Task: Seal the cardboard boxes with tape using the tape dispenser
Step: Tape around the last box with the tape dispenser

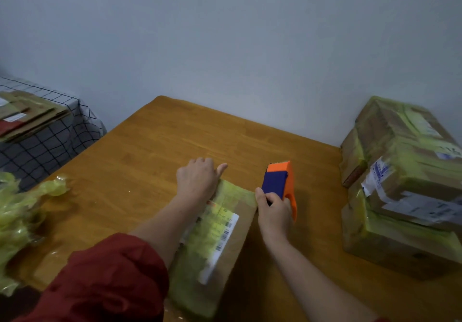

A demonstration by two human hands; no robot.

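A flat cardboard box (pixel 225 241), wrapped in yellowish tape and bearing a white barcode label, lies on the wooden table (pixel 155 161) in front of me. My left hand (pixel 197 179) rests on the box's far left corner, fingers curled over the far edge and thumb pointing right. My right hand (pixel 273 210) grips the handle of the orange and blue tape dispenser (pixel 280 181), held upright at the box's far right corner. Whether the dispenser touches the box I cannot tell.
Several taped cardboard boxes (pixel 405 186) are stacked at the table's right edge against the wall. Crumpled yellowish tape (pixel 22 211) lies at the left edge. Flattened cardboard (pixel 27 114) rests on a checked cloth (pixel 50 144) further left.
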